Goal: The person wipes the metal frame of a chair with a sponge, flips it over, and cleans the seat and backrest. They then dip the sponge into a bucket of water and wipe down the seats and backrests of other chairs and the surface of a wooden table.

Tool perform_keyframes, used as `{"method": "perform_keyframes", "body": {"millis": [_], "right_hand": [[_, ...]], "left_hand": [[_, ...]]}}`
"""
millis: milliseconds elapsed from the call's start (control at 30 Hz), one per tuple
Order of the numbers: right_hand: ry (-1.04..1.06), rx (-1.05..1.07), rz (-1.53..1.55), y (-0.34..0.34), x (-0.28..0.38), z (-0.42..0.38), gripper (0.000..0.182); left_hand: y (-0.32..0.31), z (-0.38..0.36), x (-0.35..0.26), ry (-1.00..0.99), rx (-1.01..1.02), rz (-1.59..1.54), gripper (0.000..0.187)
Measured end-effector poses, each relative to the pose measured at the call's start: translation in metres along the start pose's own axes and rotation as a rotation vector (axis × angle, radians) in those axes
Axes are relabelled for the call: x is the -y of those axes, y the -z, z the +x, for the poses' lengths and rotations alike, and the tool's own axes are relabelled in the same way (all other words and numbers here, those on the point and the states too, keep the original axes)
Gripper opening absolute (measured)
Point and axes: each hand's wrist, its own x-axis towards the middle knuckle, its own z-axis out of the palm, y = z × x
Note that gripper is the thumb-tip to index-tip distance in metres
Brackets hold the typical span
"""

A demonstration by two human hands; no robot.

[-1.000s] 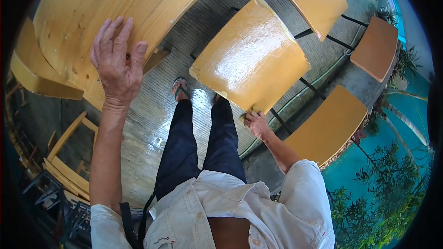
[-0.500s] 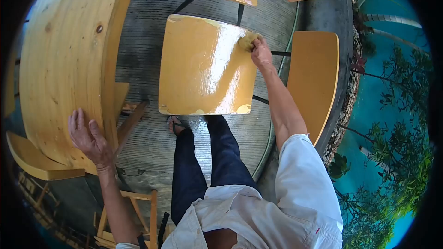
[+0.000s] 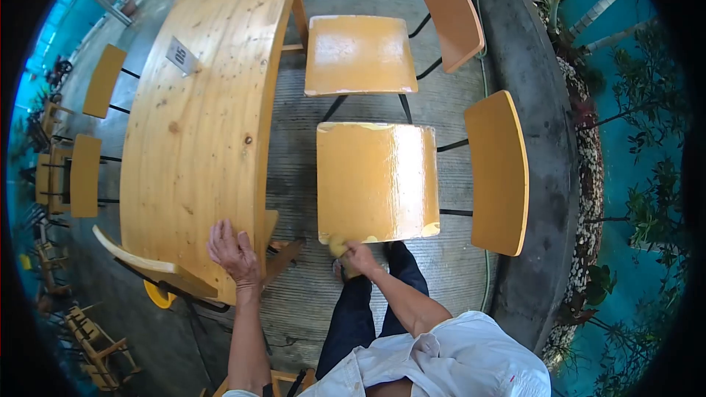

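My right hand [image 3: 360, 257] is closed on a yellowish cloth [image 3: 337, 245], bunched up at the near left corner of a chair seat [image 3: 360, 180]. The seat is yellow wood with a wet-looking shine and worn, pale edges. Its curved backrest [image 3: 498, 173] stands to the right on black metal supports. My left hand [image 3: 235, 256] lies with fingers apart on the near end of a long wooden table [image 3: 198, 147], holding nothing.
A second yellow chair [image 3: 360, 55] stands just beyond the first. A number sign [image 3: 181, 56] is on the table. Another chair [image 3: 158, 268] is at the table's near end. A concrete ledge [image 3: 526, 140] with plants behind it runs along the right, beside a green hose [image 3: 487, 279].
My right hand has carried the cloth from the seat's far right corner to its near left corner. My left hand stays on the table. The view has shifted, showing more of the table.
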Motion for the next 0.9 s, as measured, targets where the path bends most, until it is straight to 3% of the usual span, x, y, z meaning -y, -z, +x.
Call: {"method": "perform_keyframes", "body": {"millis": [33,100,133,200,233,300,333,400,433,500,533,600,633,667,733,800,867,900], "right_hand": [[0.030,0.446,0.261,-0.019,0.024,-0.002,0.020],[0.086,0.656,0.234,-0.035,0.100,-0.023,0.018],[0.133,0.715,0.218,-0.037,0.126,-0.034,0.018],[-0.039,0.824,0.477,-0.018,0.165,-0.041,0.022],[-0.007,0.868,0.436,-0.006,0.179,-0.044,0.022],[-0.202,0.823,1.033,0.022,0.194,-0.055,0.028],[-0.172,0.783,1.170,0.044,0.221,-0.066,0.030],[-0.206,0.768,1.246,0.076,0.259,-0.081,0.028],[-0.213,0.816,1.206,0.078,0.263,-0.083,0.028],[-0.107,0.770,0.846,0.079,0.272,-0.076,0.028],[-0.091,0.806,0.815,0.077,0.277,-0.072,0.028],[-0.014,0.568,0.546,0.070,0.269,-0.060,0.027],[0.285,0.370,0.237,0.060,0.250,-0.046,0.027],[0.281,0.390,0.222,0.070,0.260,-0.057,0.027],[0.627,0.079,-0.138,0.088,0.286,-0.075,0.035],[0.649,0.217,-0.152,0.102,0.298,-0.081,0.040],[0.658,0.353,-0.163,0.108,0.301,-0.084,0.047],[0.633,0.426,-0.133,0.108,0.301,-0.088,0.052]], "left_hand": [[-0.002,-0.003,0.002,-0.015,-0.001,0.000,0.046],[-0.001,-0.006,0.005,-0.028,0.008,-0.010,0.047],[0.010,-0.012,0.004,-0.011,0.012,-0.015,0.047],[0.040,-0.018,-0.006,0.039,-0.010,-0.153,0.049],[0.051,-0.025,-0.008,0.076,-0.060,-0.133,0.049],[0.067,-0.050,-0.020,0.316,-0.021,-0.577,0.055],[0.078,-0.060,-0.034,0.348,-0.060,-0.571,0.055],[0.100,-0.077,-0.067,0.801,0.171,-1.228,0.058],[0.104,-0.086,-0.079,0.825,0.112,-1.232,0.058],[0.105,-0.089,-0.099,0.482,0.134,-1.260,0.064],[0.106,-0.084,-0.105,0.489,0.082,-1.258,0.064],[0.106,-0.081,-0.116,0.707,0.204,-1.289,0.058],[0.108,-0.080,-0.113,0.693,0.221,-1.335,0.055],[0.116,-0.080,-0.116,0.624,0.179,-1.110,0.047],[0.093,-0.081,-0.108,0.721,0.090,-1.309,0.043],[0.100,-0.074,-0.118,0.778,0.059,-1.256,0.041],[0.115,-0.067,-0.135,0.730,-0.022,-0.953,0.038],[0.117,-0.068,-0.143,0.713,-0.034,-1.057,0.049]]}}
